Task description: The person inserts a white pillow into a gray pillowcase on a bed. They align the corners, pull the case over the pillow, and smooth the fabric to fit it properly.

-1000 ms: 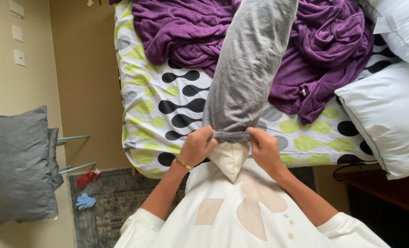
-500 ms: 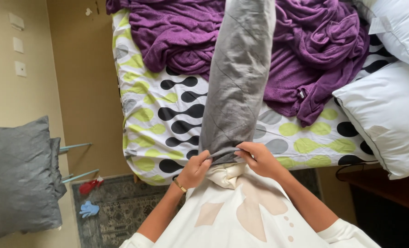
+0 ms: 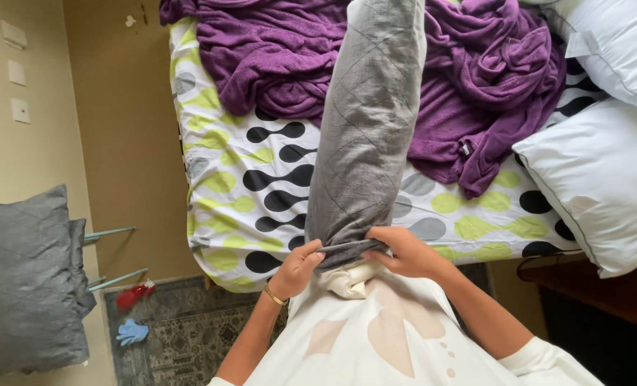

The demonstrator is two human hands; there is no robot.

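A long pillow in a grey pillowcase point(image 3: 365, 136) stands upright in front of me, over the bed. Its cream end point(image 3: 347, 279) pokes out below the case's open hem. My left hand point(image 3: 298, 268) pinches the hem on the left side; a gold bracelet sits on that wrist. My right hand point(image 3: 406, 251) grips the hem on the right side. Both hands hold the grey fabric bunched against the pillow's end, close to my white top.
The bed point(image 3: 232, 179) has a sheet with black and green blobs. A purple blanket point(image 3: 476, 93) lies crumpled on it. Two white pillows point(image 3: 604, 193) lie at the right. Grey cushions point(image 3: 25, 286) lean at the left. A patterned rug point(image 3: 182, 336) holds a blue glove and a red object.
Both hands have dragged the grey case's hem down along the pillow, so less of the cream end shows. The pillow has also shifted slightly to the right.
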